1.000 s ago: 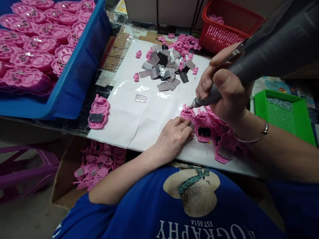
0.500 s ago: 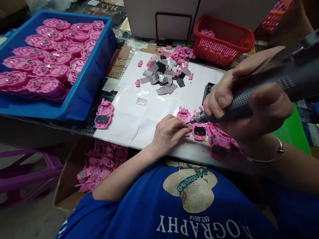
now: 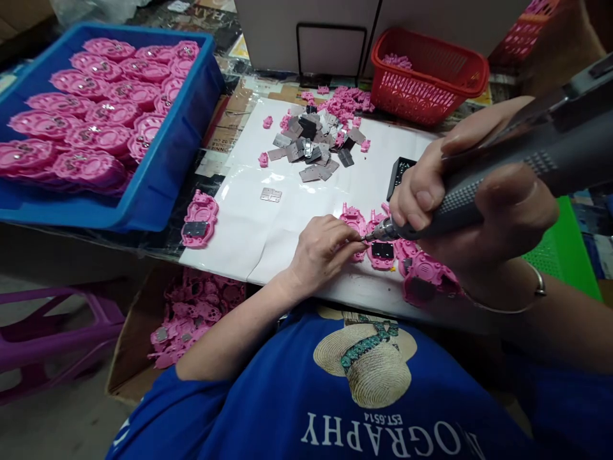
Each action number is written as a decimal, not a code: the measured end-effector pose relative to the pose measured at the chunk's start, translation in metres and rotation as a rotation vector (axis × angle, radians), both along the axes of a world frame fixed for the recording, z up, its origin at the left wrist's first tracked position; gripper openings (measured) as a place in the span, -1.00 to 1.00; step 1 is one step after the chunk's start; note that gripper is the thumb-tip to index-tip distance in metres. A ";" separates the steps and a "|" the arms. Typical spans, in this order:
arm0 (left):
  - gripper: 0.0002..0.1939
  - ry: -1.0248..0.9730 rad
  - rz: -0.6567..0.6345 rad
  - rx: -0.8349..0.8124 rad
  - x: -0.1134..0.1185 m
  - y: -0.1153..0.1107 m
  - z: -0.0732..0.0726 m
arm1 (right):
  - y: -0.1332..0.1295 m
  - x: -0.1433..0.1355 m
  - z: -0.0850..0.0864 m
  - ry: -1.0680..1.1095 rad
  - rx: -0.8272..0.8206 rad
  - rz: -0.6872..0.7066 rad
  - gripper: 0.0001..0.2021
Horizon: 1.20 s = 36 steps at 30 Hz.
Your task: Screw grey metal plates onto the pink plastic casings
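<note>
My right hand is wrapped round a grey electric screwdriver, whose metal bit points down and left. Thumb and fingers of my left hand are pinched together at the tip of the bit; whatever they hold is too small to make out. Under and beside the fingertips lies a pink plastic housing, partly hidden by them. Just right of it is another pink housing with a black plate in it. More pink housings lie below my right hand.
Grey plates and small pink parts are heaped at the back. A small black tray and a red basket stand to the right. The blue crate at left holds stacked pink pieces. One pink housing lies apart.
The screwdriver's bit has shifted slightly left and down against my left fingertips. My left hand stays in its pinch, nearly in place.
</note>
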<state>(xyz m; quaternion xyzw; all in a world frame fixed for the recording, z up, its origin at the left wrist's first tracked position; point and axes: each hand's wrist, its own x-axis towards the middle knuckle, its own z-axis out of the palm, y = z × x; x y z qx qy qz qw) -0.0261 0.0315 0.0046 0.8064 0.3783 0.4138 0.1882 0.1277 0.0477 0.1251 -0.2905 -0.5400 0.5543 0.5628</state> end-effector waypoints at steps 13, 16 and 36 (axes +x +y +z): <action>-0.71 0.359 -0.007 0.023 0.001 -0.008 -0.004 | 0.037 -0.004 -0.035 -0.013 0.129 -0.227 -0.71; -0.71 0.392 -0.028 0.003 0.002 -0.008 -0.004 | 0.048 -0.007 -0.047 -0.043 0.145 -0.242 -0.74; -0.63 0.425 0.003 0.041 -0.001 -0.007 -0.005 | 0.058 -0.007 -0.064 -0.027 0.230 -0.101 -0.73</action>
